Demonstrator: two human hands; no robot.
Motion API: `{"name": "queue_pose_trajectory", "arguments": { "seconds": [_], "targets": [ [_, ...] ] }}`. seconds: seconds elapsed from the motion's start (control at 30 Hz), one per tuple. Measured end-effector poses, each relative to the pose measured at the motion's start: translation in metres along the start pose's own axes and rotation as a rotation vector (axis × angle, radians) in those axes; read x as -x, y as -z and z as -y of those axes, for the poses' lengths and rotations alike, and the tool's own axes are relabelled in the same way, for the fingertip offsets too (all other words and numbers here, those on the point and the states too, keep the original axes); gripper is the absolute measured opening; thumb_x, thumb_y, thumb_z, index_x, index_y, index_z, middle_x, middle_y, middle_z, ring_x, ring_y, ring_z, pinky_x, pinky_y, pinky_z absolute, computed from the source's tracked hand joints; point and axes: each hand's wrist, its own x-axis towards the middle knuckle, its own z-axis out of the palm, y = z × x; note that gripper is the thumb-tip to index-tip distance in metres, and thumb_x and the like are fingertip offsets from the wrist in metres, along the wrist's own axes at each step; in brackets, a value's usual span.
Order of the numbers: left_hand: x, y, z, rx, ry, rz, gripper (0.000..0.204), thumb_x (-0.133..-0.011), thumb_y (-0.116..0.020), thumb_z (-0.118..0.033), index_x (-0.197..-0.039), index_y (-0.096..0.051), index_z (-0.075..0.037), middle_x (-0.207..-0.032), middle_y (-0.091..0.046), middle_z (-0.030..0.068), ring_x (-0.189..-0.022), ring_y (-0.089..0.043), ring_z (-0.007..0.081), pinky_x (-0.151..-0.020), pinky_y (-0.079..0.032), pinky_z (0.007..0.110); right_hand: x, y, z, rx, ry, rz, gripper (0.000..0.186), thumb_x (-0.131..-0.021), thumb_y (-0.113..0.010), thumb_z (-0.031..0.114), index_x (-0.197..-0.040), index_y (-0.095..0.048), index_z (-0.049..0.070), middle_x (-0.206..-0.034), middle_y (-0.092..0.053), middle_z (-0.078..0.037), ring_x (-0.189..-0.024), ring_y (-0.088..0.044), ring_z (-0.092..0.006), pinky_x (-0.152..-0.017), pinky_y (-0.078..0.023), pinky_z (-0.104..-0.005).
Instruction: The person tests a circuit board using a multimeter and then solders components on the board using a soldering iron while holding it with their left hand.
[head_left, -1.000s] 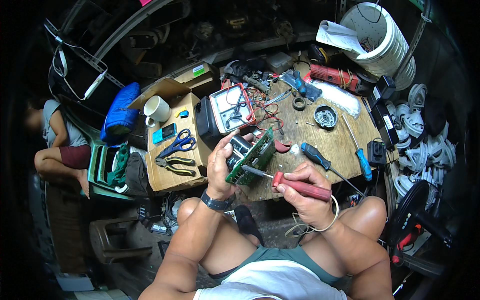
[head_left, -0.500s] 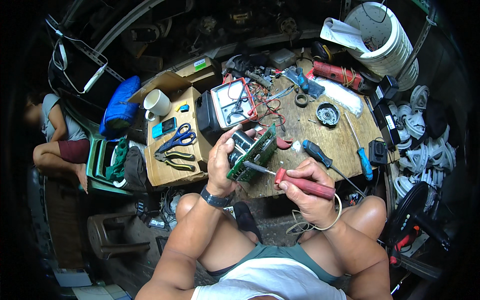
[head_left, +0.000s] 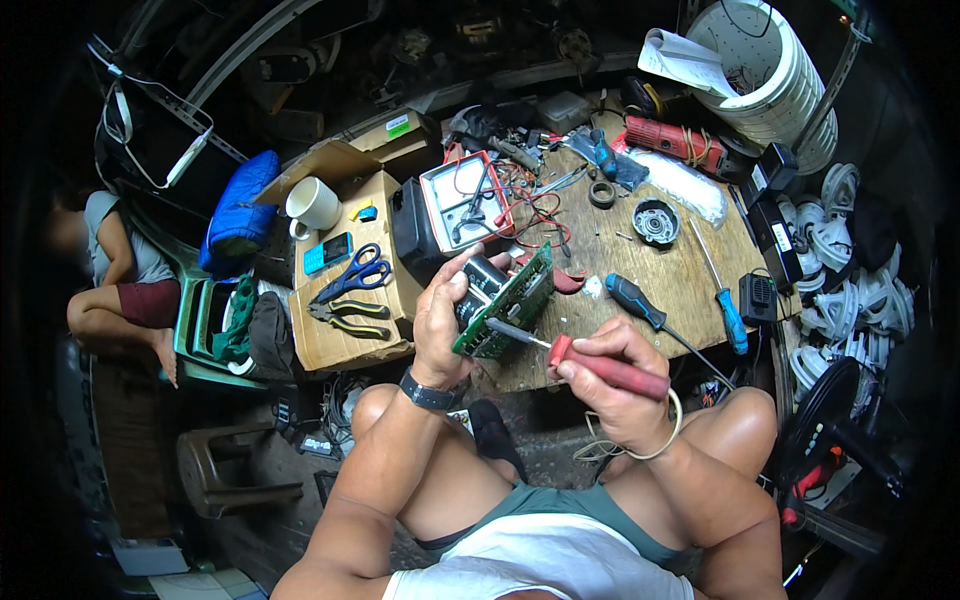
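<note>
My left hand (head_left: pixel 440 325) grips a green circuit board (head_left: pixel 515 300) by its left side and holds it tilted above the near edge of the table. Large black cylindrical capacitors (head_left: pixel 483 285) stand out from the board's face next to my fingers. In my right hand (head_left: pixel 625 385) is a soldering iron (head_left: pixel 620 372) with a red handle, its fingers wrapped round it. The iron's grey metal shaft points left and reaches the lower part of the board; whether the tip touches cannot be made out. A pale cord loops down from the handle past my right wrist.
On the wooden table (head_left: pixel 600 265) lie a blue-black screwdriver (head_left: pixel 635 302), another screwdriver (head_left: pixel 730 320), a round metal part (head_left: pixel 656 222) and tangled test leads. Scissors (head_left: pixel 355 275), pliers (head_left: pixel 350 318), a phone and a mug (head_left: pixel 314 203) rest on cardboard at left. A person sits far left.
Almost nothing differs. The board and the soldering iron stay in my hands in nearly the same place; the view has shifted very slightly.
</note>
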Motion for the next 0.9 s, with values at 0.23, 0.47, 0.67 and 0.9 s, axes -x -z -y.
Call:
{"name": "queue_pose_trajectory", "arguments": {
  "seconds": [0.23,0.47,0.67,0.9],
  "targets": [
    [0.001,-0.003,-0.002,-0.013,0.001,-0.005,0.055,-0.101,-0.046,-0.023,-0.147,-0.043,0.007,-0.136,-0.062,0.0299,-0.122,-0.066,0.0352,-0.108,-0.053,0.046,0.004,-0.007,0.001,-0.323,-0.253,-0.091,0.02,-0.088,-0.082,0.003,-0.102,-0.068,0.0,-0.092,-0.065,-0.008,-0.083,-0.064,-0.0142,-0.076,-0.05,-0.0284],
    [0.001,-0.003,0.0,-0.019,-0.007,-0.011,0.054,-0.101,-0.045,-0.023,-0.147,-0.043,0.005,-0.137,-0.062,0.0294,-0.124,-0.064,0.0359,-0.11,-0.052,0.047,0.01,-0.008,-0.005,-0.282,-0.245,-0.083,0.02,-0.089,-0.082,0.004,-0.104,-0.069,0.001,-0.094,-0.064,-0.007,-0.083,-0.062,-0.0131,-0.076,-0.049,-0.0279],
    [-0.004,0.004,-0.002,0.015,-0.017,-0.005,0.055,-0.101,-0.049,-0.024,-0.146,-0.044,0.008,-0.134,-0.064,0.0281,-0.122,-0.065,0.0348,-0.106,-0.054,0.045,0.011,-0.015,-0.002,-0.323,-0.29,-0.077,0.021,-0.09,-0.081,0.006,-0.106,-0.068,0.001,-0.097,-0.065,-0.006,-0.086,-0.062,-0.0113,-0.077,-0.05,-0.0264],
    [-0.009,0.006,-0.003,0.024,-0.015,-0.011,0.055,-0.101,-0.046,-0.022,-0.147,-0.043,0.008,-0.133,-0.064,0.0293,-0.12,-0.067,0.0353,-0.106,-0.054,0.046,0.005,-0.011,-0.003,-0.397,-0.287,-0.097,0.021,-0.09,-0.081,0.006,-0.106,-0.069,0.001,-0.1,-0.065,-0.008,-0.089,-0.062,-0.0134,-0.081,-0.05,-0.0276]
  ]
}}
